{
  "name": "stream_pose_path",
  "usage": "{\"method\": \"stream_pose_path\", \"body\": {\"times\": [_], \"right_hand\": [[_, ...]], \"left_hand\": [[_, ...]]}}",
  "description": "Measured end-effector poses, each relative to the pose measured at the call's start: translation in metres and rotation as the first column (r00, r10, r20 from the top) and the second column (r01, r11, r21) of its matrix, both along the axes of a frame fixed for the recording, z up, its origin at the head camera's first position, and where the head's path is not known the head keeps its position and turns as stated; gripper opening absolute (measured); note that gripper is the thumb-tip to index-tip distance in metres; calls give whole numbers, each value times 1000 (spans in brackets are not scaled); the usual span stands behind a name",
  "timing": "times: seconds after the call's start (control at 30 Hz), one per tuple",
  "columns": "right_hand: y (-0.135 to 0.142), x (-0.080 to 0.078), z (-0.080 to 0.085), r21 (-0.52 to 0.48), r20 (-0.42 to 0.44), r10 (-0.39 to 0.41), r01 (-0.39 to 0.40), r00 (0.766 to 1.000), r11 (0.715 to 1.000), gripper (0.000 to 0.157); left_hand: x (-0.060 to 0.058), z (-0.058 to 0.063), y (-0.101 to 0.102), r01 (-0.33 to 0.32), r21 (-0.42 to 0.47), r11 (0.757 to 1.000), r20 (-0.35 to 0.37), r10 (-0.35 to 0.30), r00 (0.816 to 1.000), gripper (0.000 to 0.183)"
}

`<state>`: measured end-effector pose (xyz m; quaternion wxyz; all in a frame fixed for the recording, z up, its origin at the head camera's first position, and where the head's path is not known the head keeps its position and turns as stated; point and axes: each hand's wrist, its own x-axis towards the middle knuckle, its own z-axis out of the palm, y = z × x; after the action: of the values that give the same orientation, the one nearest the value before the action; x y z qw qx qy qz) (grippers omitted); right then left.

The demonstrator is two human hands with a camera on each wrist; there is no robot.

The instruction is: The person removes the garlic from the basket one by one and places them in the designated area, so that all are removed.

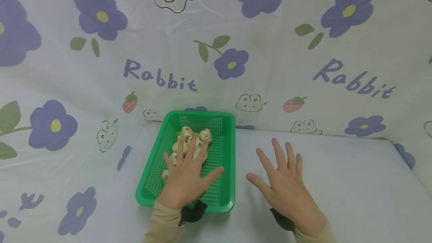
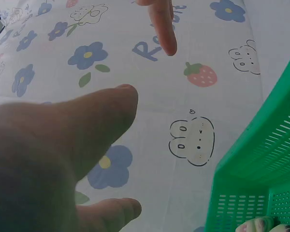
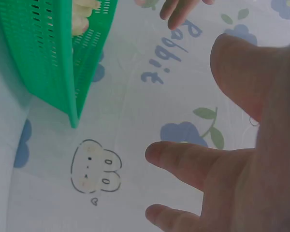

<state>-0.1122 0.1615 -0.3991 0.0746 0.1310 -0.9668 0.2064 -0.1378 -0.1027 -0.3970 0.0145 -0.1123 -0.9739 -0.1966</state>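
Observation:
A green plastic basket [image 1: 201, 114] with slotted walls holds several pale garlic bulbs [image 1: 205, 135], mostly along its left and far side. Over the basket is my left hand [image 1: 187, 179], fingers spread and straight, hiding some of the bulbs and gripping nothing. To the right of the basket, above the white surface, my right hand [image 1: 285, 186] has its fingers spread and holds nothing. The left wrist view shows the basket wall [image 2: 280, 140] at the right, apart from the left hand's fingers. In the right wrist view, bulbs [image 3: 79, 24] show past the rim.
A white tabletop [image 1: 344, 183] spreads right of the basket. Behind and to the left hangs a white cloth [image 1: 270, 51] printed with purple flowers, strawberries, rabbit faces and the word Rabbit. Dark straps [image 1: 194, 213] are on both wrists, near beige sleeves [image 1: 163, 222].

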Motion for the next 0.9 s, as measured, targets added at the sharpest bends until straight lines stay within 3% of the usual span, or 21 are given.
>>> {"method": "stream_pose_path", "body": {"times": [0.4,0.73,0.9], "right_hand": [[-13,-6,-11,-13,0,100,-100,995,995,71],[-21,-7,-19,-21,-40,160,-161,986,987,68],[-27,-7,-22,-22,-56,206,-207,977,978,67]], "left_hand": [[-4,-2,-22,-25,7,1000,-29,25,999,91],[-6,-19,-45,-75,53,996,-93,80,992,88],[-5,-29,-59,-103,56,993,-71,107,992,89]]}}
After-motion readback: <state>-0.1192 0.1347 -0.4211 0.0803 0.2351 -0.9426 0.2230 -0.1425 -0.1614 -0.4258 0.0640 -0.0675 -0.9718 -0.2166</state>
